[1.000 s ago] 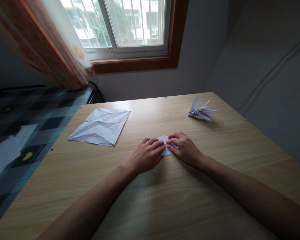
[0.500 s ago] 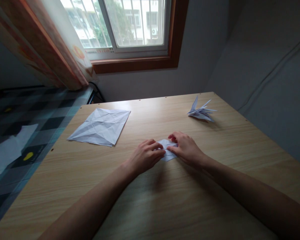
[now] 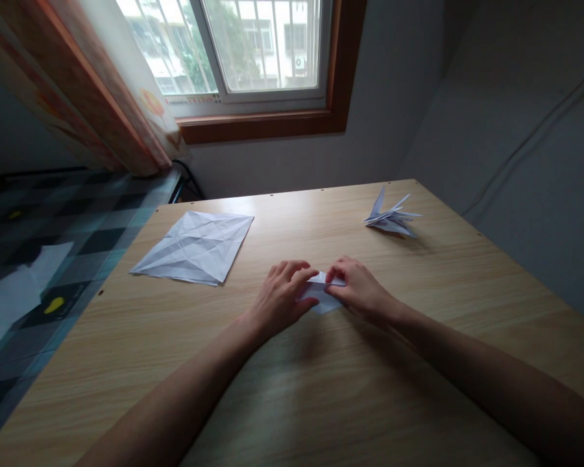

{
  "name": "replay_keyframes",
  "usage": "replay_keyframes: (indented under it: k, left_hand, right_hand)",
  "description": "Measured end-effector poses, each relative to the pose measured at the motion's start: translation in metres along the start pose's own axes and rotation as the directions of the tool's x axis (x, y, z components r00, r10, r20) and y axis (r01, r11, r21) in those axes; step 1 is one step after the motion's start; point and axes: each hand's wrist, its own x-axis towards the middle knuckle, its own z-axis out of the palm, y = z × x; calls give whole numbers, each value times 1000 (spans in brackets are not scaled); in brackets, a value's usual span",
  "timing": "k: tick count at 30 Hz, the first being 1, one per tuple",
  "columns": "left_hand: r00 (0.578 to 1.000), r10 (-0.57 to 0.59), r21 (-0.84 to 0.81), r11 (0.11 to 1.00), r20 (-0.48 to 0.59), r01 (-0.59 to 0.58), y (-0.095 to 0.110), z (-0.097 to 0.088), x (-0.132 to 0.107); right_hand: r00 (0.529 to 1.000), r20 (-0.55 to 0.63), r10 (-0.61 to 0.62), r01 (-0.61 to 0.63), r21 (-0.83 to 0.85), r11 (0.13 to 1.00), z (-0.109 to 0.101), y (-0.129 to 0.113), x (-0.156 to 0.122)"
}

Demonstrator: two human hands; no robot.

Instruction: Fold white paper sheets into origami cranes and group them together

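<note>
A small folded piece of white paper [image 3: 325,302] lies on the wooden table between my hands. With thumb and fingers closed, my right hand [image 3: 359,284] pinches a raised flap on its right side. My left hand [image 3: 285,293] rests at the paper's left edge, thumb and fingers spread apart, the thumb low and the fingers above. The left hand's fingers hide part of the paper's left side.
Creased white paper sheets [image 3: 199,246] lie at the table's back left. A spiky folded paper piece [image 3: 393,217] stands at the back right. The table [image 3: 282,402] meets a checked cloth surface [image 3: 92,214] on the left, with white paper [image 3: 19,292] on it.
My left thumb and fingers have spread apart, and the hand has lifted slightly. My right fingers have closed on the paper's flap, which is now raised. The other papers stay put.
</note>
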Motion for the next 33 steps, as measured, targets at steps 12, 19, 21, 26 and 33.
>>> replay_keyframes:
  k: [12, 19, 21, 26, 33]
  left_hand:
    - [988, -155, 82, 985, 1, 154, 1, 1, 1]
    - [981, -75, 143, 984, -178, 101, 0, 3, 0]
    - [978, -39, 183, 980, -206, 77, 1, 1, -1]
    - [971, 18, 244, 969, -240, 43, 5, -4, -2]
    - [977, 144, 294, 951, -158, -93, 2, -5, -3]
  right_hand:
    - [994, -79, -77, 92, 208, 974, -4, -3, -2]
    - [958, -165, -235, 261, 158, 952, -6, -13, -9]
    - [919, -207, -337, 354, 53, 934, -4, -14, -11]
    - [856, -239, -459, 459, -58, 886, 2, -8, -14]
    - [756, -140, -640, 592, -273, 758, 6, 4, -14]
